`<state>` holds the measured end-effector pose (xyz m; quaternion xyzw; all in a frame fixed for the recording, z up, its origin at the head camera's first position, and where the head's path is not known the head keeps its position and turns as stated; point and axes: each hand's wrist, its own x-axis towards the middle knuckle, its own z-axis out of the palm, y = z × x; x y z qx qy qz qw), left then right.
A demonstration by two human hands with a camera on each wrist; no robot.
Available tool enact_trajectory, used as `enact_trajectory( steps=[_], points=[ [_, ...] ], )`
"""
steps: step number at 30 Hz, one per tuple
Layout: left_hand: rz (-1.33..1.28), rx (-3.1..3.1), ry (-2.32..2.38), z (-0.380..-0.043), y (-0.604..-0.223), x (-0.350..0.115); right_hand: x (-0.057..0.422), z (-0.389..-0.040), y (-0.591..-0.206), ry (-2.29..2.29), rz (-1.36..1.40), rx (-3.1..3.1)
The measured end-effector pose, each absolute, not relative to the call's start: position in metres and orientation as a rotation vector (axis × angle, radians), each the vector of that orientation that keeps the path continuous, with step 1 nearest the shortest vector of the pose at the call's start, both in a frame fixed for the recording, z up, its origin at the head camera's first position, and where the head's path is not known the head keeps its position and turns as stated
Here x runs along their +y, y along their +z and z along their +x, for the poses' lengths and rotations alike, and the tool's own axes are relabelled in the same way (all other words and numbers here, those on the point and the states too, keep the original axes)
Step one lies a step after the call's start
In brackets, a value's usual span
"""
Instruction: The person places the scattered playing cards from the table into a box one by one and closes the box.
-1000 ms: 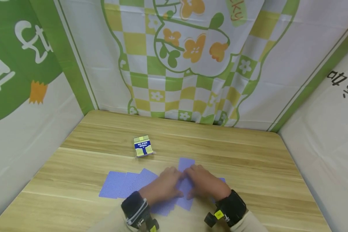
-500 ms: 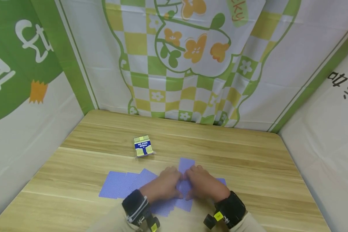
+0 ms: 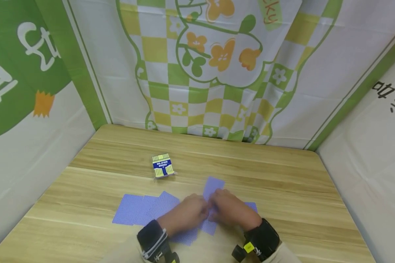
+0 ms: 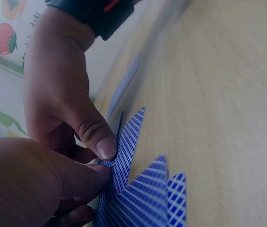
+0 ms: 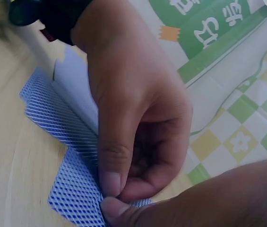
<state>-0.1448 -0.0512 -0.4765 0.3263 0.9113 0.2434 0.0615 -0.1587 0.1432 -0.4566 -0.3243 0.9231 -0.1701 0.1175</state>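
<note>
My left hand (image 3: 188,213) and right hand (image 3: 231,209) meet over the front middle of the table. Between their thumbs and curled fingers they pinch a blue-backed playing card (image 3: 213,185), whose far end sticks out beyond the knuckles. The left wrist view has the right thumb (image 4: 98,137) on the patterned card (image 4: 132,135), the left thumb right beside it. Seen from the right wrist, both thumbtips come together at the upper edge of a card (image 5: 74,189). Overlapping face-down cards (image 3: 131,209) fan out to the left, partly under my left forearm.
A yellow and blue card box (image 3: 162,166) marked Texas Hold'em lies farther back, left of centre. Another blue card (image 3: 252,206) shows behind my right wrist. Printed cloth (image 3: 210,106) hangs along the table's far edge, with panels on both sides.
The pinched card's far end has turned and shifted slightly to the right. My left fingers have curled in more, and both hands stay close together. The box and the fanned cards have not moved.
</note>
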Motion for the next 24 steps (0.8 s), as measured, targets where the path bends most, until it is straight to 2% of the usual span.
enact_trajectory(
  steps=[6, 10, 18, 24],
  points=[
    [1.036, 2.739, 0.814, -0.141, -0.475, -0.053, 0.142, -0.158, -0.456, -0.55, -0.958, 2.726],
    [1.102, 2.74, 0.815, -0.141, -0.476, -0.055, 0.159, -0.158, -0.454, -0.588, -0.902, 2.761],
    [1.103, 2.729, 0.795, -0.143, -0.48, -0.057, 0.216, -0.145, -0.43, -0.473, -0.493, 2.619],
    [1.095, 2.736, 0.786, -0.143, -0.479, -0.055, 0.226, -0.135, -0.439, -0.46, -0.522, 2.613]
  ],
)
